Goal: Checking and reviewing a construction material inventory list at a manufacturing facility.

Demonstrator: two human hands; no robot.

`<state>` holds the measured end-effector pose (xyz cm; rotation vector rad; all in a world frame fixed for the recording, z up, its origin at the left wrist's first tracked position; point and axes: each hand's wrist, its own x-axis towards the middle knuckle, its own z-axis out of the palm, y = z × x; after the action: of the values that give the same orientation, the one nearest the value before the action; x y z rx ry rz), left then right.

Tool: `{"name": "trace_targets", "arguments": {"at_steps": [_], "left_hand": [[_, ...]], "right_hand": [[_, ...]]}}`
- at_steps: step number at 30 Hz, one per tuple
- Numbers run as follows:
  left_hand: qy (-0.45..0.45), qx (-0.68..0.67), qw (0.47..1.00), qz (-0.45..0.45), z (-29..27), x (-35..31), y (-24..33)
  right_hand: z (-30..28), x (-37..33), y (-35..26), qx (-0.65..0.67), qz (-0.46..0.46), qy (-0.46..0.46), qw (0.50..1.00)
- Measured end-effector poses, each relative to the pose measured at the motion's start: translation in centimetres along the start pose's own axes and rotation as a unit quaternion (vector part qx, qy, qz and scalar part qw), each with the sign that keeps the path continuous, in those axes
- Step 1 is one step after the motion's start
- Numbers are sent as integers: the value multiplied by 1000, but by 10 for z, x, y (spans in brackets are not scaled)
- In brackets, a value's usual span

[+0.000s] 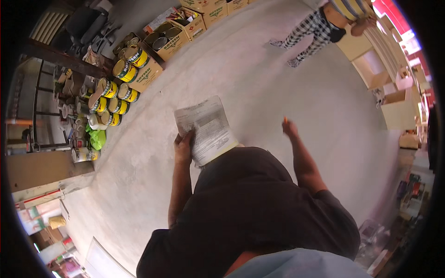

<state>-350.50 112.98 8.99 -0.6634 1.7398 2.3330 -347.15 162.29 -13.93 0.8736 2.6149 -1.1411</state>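
Observation:
In front of me my left hand is closed on the left edge of a printed paper form, thumb lying over its face. The sheet tilts, its lower edge close to my dark shirt, and a yellowish strip shows along its lower right. Off to the right, away from the paper, my right hand is closed around a small orange thing whose tip pokes out above the fingers. Most of that thing is hidden in the fist, so its kind does not show.
Yellow and black paint cans are stacked at the left beside cardboard boxes. A metal rack stands farther left. Another person in checkered trousers stands far right, near pale wooden cabinets. Concrete floor lies between.

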Motion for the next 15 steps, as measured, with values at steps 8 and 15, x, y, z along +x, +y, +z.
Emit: {"name": "trace_targets", "arguments": {"at_steps": [8, 15], "left_hand": [[-43, 101, 994, 22, 98, 173, 65], [-74, 272, 946, 163, 185, 390, 99]], "right_hand": [[-158, 162, -384, 73, -155, 37, 985], [-18, 296, -184, -265, -239, -61, 932]]}}
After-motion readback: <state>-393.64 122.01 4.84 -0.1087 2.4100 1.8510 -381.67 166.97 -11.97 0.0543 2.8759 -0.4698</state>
